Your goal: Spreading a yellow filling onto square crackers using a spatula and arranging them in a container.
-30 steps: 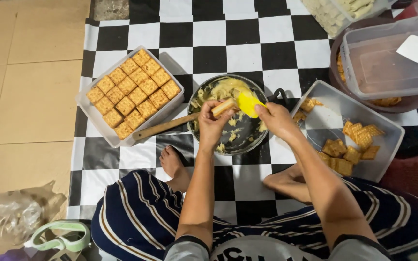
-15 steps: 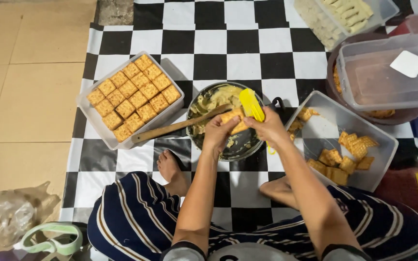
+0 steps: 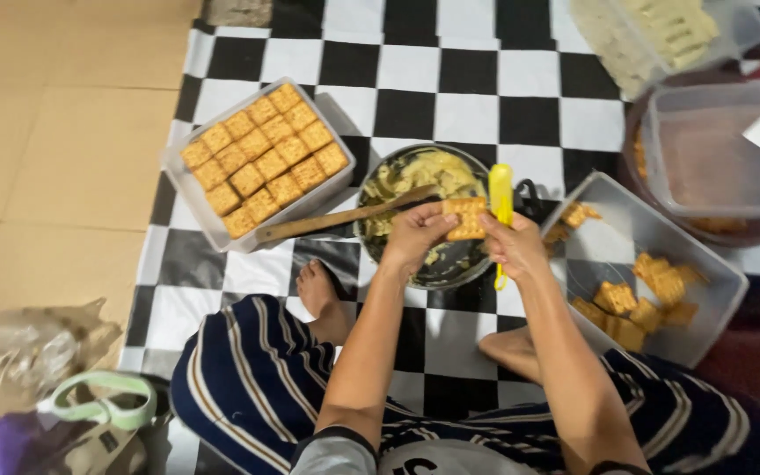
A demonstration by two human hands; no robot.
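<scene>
My left hand (image 3: 417, 236) holds a square golden cracker (image 3: 465, 218) over a dark pan (image 3: 450, 264) with yellowish filling in it. My right hand (image 3: 514, 246) grips a yellow spatula (image 3: 500, 195), its blade upright against the cracker's right edge. A wooden spoon (image 3: 336, 221) rests with its bowl in the pan and its handle pointing left. Both hands hover above the pan, close together.
A clear tray (image 3: 213, 224) filled with rows of crackers lies at the left. A grey tray (image 3: 714, 290) with loose crackers sits at the right. Clear tubs (image 3: 714, 171) stand at the far right. My crossed legs and bare feet rest on the checkered mat (image 3: 450, 105). Plastic bags (image 3: 28, 352) lie lower left.
My left hand lifted the cracker up off the pan's filling. The yellow spatula turned from flat above the cracker to upright beside it. The camera view shifted slightly.
</scene>
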